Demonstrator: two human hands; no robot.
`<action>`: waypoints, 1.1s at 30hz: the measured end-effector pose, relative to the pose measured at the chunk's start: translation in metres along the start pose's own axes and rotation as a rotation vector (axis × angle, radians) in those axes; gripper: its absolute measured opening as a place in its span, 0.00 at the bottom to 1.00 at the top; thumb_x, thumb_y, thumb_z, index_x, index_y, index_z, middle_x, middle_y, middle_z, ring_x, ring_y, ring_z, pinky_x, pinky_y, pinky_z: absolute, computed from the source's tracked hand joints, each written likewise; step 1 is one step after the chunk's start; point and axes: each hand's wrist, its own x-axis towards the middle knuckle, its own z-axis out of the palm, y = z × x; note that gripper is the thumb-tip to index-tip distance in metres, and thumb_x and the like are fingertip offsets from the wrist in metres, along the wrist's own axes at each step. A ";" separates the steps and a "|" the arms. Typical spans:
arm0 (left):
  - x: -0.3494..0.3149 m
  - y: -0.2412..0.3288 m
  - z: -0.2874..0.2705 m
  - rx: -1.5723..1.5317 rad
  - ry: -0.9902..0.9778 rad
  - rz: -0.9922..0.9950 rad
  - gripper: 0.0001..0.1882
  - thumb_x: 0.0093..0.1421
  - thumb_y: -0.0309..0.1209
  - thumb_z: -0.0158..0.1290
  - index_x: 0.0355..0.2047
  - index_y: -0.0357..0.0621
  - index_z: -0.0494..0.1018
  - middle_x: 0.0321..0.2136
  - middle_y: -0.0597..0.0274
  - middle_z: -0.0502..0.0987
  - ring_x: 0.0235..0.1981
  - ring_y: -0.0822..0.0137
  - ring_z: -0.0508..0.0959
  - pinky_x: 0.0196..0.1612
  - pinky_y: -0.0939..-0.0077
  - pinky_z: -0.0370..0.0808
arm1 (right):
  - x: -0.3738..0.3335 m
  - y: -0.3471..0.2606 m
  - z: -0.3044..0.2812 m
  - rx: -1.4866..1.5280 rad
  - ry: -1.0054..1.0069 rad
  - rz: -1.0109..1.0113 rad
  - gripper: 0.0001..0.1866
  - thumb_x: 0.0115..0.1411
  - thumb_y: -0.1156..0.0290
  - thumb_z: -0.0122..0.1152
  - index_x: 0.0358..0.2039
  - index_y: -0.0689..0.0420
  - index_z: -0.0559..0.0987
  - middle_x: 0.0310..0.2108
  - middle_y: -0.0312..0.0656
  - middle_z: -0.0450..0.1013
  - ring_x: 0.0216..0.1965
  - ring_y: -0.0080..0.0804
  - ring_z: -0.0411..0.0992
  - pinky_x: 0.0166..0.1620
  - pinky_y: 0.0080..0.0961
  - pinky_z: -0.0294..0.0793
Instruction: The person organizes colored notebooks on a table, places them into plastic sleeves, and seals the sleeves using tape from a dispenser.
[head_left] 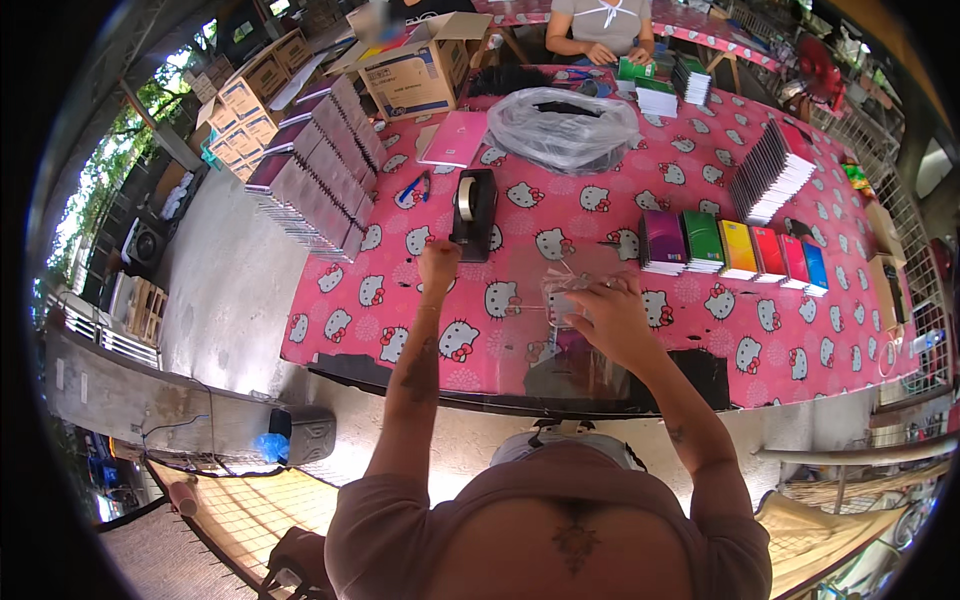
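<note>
My left hand (pixel 438 265) is closed in a fist at the near end of a black tape dispenser (pixel 476 222). Whatever its fingers pinch is too small to make out. A pale roll of tape (pixel 466 199) sits in the dispenser. My right hand (pixel 612 312) rests with thumb and fingers apart over a clear plastic bag (pixel 558 301) near the table's front edge. The hand partly hides the bag, and its contents are unclear. A clear sheet (pixel 515 345) seems to lie under it, on the pink patterned tablecloth (pixel 400 320).
Small spiral notebooks (pixel 735 245) in several colours stand right of my right hand. Taller notebook stacks (pixel 315 170) rise at left, another stack (pixel 768 172) at right. Behind lie pens (pixel 414 188), a pink notebook (pixel 455 138), plastic bags (pixel 562 130) and a carton (pixel 415 80). A co-worker (pixel 605 30) handles green notebooks.
</note>
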 end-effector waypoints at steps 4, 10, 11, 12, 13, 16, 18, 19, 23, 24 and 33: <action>-0.019 0.063 -0.015 0.370 -0.165 0.262 0.08 0.56 0.31 0.61 0.35 0.40 0.81 0.26 0.60 0.83 0.27 0.70 0.82 0.32 0.72 0.79 | -0.007 -0.001 -0.007 0.026 -0.077 0.096 0.19 0.49 0.57 0.71 0.43 0.46 0.84 0.36 0.36 0.80 0.46 0.37 0.74 0.57 0.44 0.59; -0.095 0.148 -0.015 -0.713 -0.997 0.220 0.13 0.61 0.19 0.57 0.46 0.40 0.78 0.39 0.64 0.80 0.40 0.72 0.79 0.42 0.76 0.76 | 0.002 -0.015 0.004 -0.080 0.071 0.036 0.19 0.50 0.53 0.69 0.41 0.46 0.84 0.36 0.35 0.80 0.47 0.38 0.74 0.58 0.46 0.58; -0.099 0.159 -0.012 -0.669 -1.001 0.237 0.12 0.61 0.20 0.58 0.45 0.41 0.78 0.39 0.66 0.79 0.41 0.72 0.78 0.43 0.75 0.75 | 0.007 -0.017 0.003 -0.048 -0.036 0.094 0.18 0.50 0.54 0.69 0.40 0.46 0.85 0.36 0.35 0.80 0.47 0.39 0.74 0.58 0.47 0.58; -0.100 0.166 -0.010 -0.625 -1.007 0.255 0.11 0.60 0.22 0.59 0.44 0.42 0.79 0.39 0.68 0.78 0.42 0.73 0.76 0.44 0.74 0.75 | 0.012 -0.019 0.001 -0.018 -0.142 0.153 0.17 0.51 0.54 0.69 0.39 0.46 0.85 0.37 0.35 0.79 0.47 0.39 0.74 0.57 0.48 0.59; -0.097 0.167 -0.011 -0.555 -0.985 0.388 0.11 0.60 0.22 0.60 0.44 0.42 0.80 0.40 0.67 0.77 0.45 0.72 0.75 0.45 0.74 0.74 | 0.013 -0.020 -0.001 0.012 -0.247 0.214 0.16 0.51 0.54 0.69 0.39 0.45 0.85 0.37 0.35 0.79 0.47 0.39 0.74 0.57 0.48 0.59; -0.081 0.172 -0.017 -0.397 -0.986 0.635 0.10 0.59 0.23 0.61 0.42 0.44 0.81 0.44 0.66 0.73 0.51 0.70 0.71 0.49 0.71 0.73 | 0.003 -0.017 0.002 -0.056 -0.016 0.002 0.12 0.52 0.55 0.68 0.33 0.47 0.83 0.34 0.36 0.79 0.45 0.40 0.74 0.54 0.47 0.61; -0.076 0.175 -0.021 -0.361 -1.095 0.588 0.09 0.58 0.23 0.62 0.40 0.45 0.82 0.48 0.63 0.72 0.55 0.67 0.69 0.52 0.70 0.72 | 0.005 -0.012 -0.011 0.029 -0.130 0.036 0.14 0.50 0.56 0.70 0.34 0.48 0.82 0.37 0.38 0.78 0.44 0.41 0.74 0.53 0.46 0.62; -0.076 0.176 -0.023 -0.399 -1.087 0.546 0.09 0.58 0.24 0.62 0.40 0.45 0.82 0.49 0.62 0.72 0.55 0.66 0.70 0.54 0.69 0.71 | 0.005 -0.009 -0.019 0.072 -0.187 0.052 0.15 0.49 0.57 0.71 0.35 0.49 0.81 0.38 0.39 0.77 0.44 0.41 0.74 0.53 0.45 0.63; -0.076 0.176 -0.027 -0.458 -1.068 0.428 0.08 0.58 0.24 0.62 0.38 0.45 0.83 0.54 0.59 0.70 0.57 0.63 0.69 0.59 0.69 0.68 | -0.020 0.017 -0.038 0.209 0.230 0.196 0.21 0.47 0.57 0.75 0.40 0.50 0.80 0.51 0.40 0.71 0.50 0.43 0.69 0.53 0.35 0.68; -0.077 0.179 -0.022 -0.463 -1.077 0.417 0.08 0.58 0.25 0.62 0.38 0.46 0.83 0.56 0.58 0.69 0.58 0.62 0.69 0.60 0.69 0.67 | -0.037 0.037 -0.025 0.316 0.157 0.313 0.24 0.45 0.57 0.76 0.42 0.49 0.80 0.53 0.41 0.69 0.52 0.44 0.68 0.55 0.37 0.67; -0.108 0.189 0.036 -0.102 -0.675 0.995 0.18 0.52 0.29 0.66 0.45 0.51 0.81 0.68 0.49 0.56 0.69 0.50 0.56 0.66 0.52 0.59 | -0.053 0.049 0.032 0.165 -0.039 -0.064 0.28 0.47 0.57 0.75 0.49 0.50 0.81 0.60 0.45 0.63 0.64 0.48 0.58 0.63 0.48 0.59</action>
